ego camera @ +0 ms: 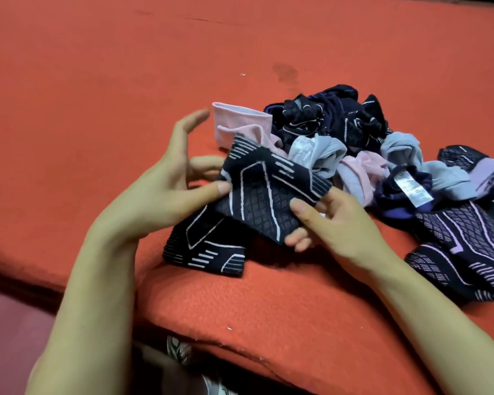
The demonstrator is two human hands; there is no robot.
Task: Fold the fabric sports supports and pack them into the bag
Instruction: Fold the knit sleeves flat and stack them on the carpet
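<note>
Both hands on the dark patterned support [268, 195] at the red counter [97, 109] edge — left hand [166, 192] pinches one side, right hand [331, 223] grips the other. Soft, stretchy, light — best held by the edges. No bag in sight.

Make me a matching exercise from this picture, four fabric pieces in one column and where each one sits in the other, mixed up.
Things:
1. black support with white lines
2. pink band
3. white label
4. black support with lilac lines

Places:
A. flat on the orange surface at the pile's left end
B. held between the left hand and right hand
C. at the right edge of the picture, near the right forearm
D. sewn on a dark purple piece in the pile

Pairs: 1-B, 2-A, 3-D, 4-C
</note>
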